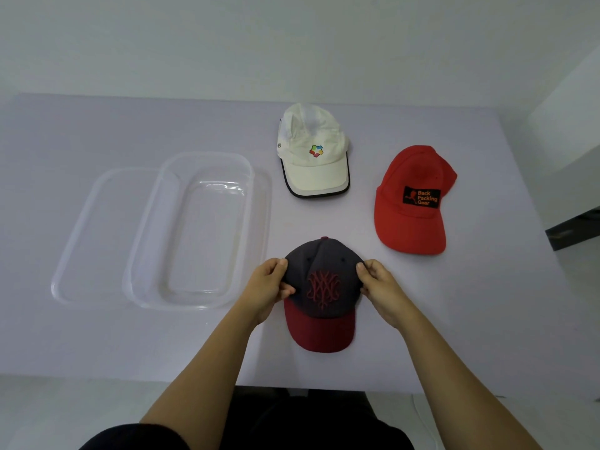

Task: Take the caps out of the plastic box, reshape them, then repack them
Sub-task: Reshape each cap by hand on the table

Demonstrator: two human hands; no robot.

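Head view: I have the dark cap flat on the table, brim toward me, with my left hand and right hand each pinching one side of its crown between thumb and fingers. Gripping both sides at once lets me pull the dome back into shape, so I judge this is the reshaping step. The white cap and red cap sit apart beyond it, brims toward me, probably laid out so each keeps its form. The clear box stands empty to my left, resting partly on its lid, ready for repacking. My fingertips behind the crown are hidden, the box edges are faint against the table, and the cap's rear is out of sight
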